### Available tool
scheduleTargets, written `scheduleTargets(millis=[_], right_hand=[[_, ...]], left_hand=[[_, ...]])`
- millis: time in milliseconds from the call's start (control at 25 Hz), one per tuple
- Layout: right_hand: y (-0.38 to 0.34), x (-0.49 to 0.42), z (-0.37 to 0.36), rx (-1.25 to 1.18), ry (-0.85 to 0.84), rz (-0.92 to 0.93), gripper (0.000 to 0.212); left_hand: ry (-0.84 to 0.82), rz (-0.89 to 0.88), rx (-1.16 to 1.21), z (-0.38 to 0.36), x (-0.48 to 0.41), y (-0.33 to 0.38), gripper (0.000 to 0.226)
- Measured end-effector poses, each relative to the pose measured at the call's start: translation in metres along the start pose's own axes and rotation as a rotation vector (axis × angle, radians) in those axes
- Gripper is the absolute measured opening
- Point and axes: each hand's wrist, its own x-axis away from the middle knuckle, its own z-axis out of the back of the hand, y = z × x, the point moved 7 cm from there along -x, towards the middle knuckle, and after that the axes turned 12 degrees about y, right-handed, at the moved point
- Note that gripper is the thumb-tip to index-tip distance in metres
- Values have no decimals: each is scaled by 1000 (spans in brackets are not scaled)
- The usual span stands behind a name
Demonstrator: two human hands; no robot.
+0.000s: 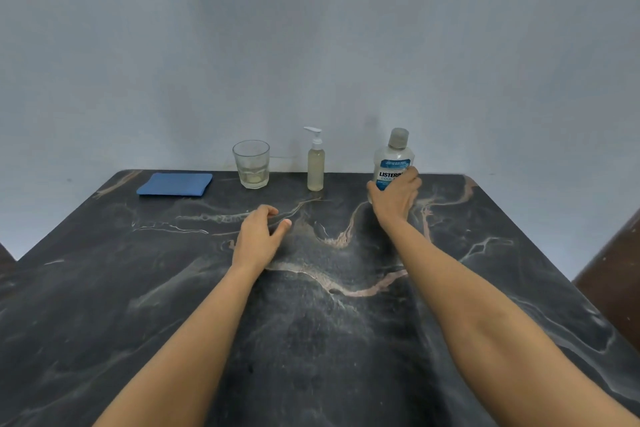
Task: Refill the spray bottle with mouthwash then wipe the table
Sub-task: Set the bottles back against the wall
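A clear mouthwash bottle with a grey cap and a blue label stands upright at the back right of the dark marble table. My right hand grips its lower part, fingers curled round it. The slim spray bottle with a white pump top and pale yellowish liquid stands upright to the left of it, near the back edge. My left hand hovers low over the table in front of the spray bottle, fingers loosely curled and holding nothing. A folded blue cloth lies at the back left.
A clear drinking glass with a little liquid at the bottom stands between the cloth and the spray bottle. A plain grey wall rises right behind the table. Dark wooden furniture edges show at the right and far left.
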Motion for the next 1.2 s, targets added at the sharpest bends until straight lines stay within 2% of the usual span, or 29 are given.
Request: scheduleTargets(millis=[240, 600, 720, 800, 880, 960, 1080, 1200], right_hand=[[-1, -17, -44, -4, -14, 6, 77], [1, -26, -62, -38, -65, -42, 76], [5, -19, -57, -2, -112, -100, 84], [2, -2, -46, 46, -70, -107, 87], [-12, 27, -34, 46, -16, -15, 75], [-37, 61, -31, -3, -51, 149, 62], [-82, 113, -47, -103, -282, 392, 49], [-125, 159, -74, -168, -482, 513, 40]], left_hand=[[70, -94, -81, -12, 1, -5, 41], [75, -69, -81, -11, 1, -6, 41], [76, -39, -43, -7, 2, -5, 39], [91, 13, 13, -1, 3, -2, 37], [96, 55, 49, 10, 7, -2, 36], [103, 71, 30, 29, 12, -10, 38], [140, 79, -105, 77, 19, -43, 41], [146, 94, -290, 131, 17, -88, 42]])
